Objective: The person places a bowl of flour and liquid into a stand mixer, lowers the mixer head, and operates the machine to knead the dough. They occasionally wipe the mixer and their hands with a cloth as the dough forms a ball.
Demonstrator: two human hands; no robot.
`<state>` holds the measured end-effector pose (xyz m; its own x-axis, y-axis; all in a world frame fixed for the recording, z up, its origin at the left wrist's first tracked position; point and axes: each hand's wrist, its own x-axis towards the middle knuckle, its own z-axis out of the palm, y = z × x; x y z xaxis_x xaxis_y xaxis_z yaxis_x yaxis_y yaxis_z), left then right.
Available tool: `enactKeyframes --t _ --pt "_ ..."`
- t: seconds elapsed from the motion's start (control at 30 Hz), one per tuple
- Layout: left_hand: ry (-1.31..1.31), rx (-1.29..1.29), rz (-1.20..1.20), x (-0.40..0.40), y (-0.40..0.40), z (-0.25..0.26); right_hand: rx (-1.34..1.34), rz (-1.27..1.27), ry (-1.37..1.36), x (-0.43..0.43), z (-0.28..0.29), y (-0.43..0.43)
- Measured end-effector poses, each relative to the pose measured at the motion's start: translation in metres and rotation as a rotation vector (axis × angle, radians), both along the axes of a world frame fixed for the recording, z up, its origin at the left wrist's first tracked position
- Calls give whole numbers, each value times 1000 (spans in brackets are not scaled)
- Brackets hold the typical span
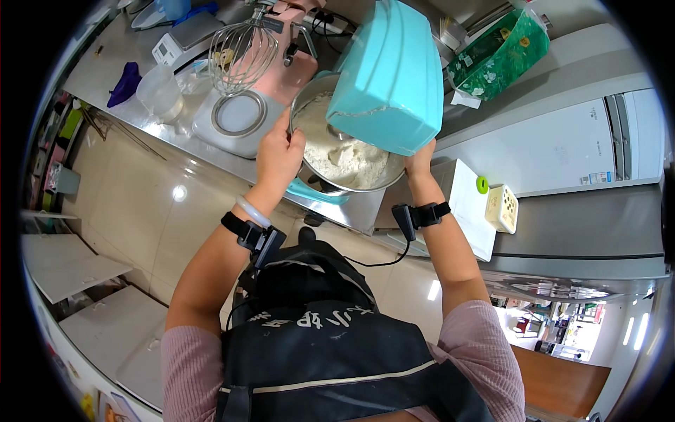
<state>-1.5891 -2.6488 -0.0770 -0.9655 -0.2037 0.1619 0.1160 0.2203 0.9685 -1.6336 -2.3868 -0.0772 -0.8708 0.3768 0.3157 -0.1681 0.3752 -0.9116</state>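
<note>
A metal mixing bowl (387, 176) holds pale flour and a lumpy mass (345, 161). Over it leans the turquoise head (393, 79) of a stand mixer, and a metal attachment (337, 133) reaches down into the bowl. My left hand (279, 153) grips the bowl's left side, thumb over the rim. On the opposite side, my right hand (420, 158) holds the bowl's edge; the mixer head hides most of its fingers. Below the bowl, part of the turquoise mixer base (316, 194) shows.
Left of the bowl stands a pink stand mixer (285, 47) with a wire whisk (245, 55). A plastic jug (161, 95), purple cloth (125, 84) and digital scale (167, 50) lie farther left on the steel counter (182, 134). A green floral box (501, 55) sits at right, near a refrigerator (585, 227).
</note>
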Motion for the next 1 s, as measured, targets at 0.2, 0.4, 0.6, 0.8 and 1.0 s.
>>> enactKeyframes --t 0.2,0.4,0.6,0.8,1.0 --pt "15 -31 12 -1 1 -4 12 -21 -54 3 7 -5" --pt "67 -3 19 -3 2 -9 35 -16 -33 2 4 -2" --pt "32 10 10 0 2 -3 65 -35 -34 1 2 -1" --pt "-43 -61 -10 -2 -2 -5 46 -40 -20 2 6 -5" --pt "-28 -64 -3 -2 -2 -7 142 -50 -42 7 14 -9"
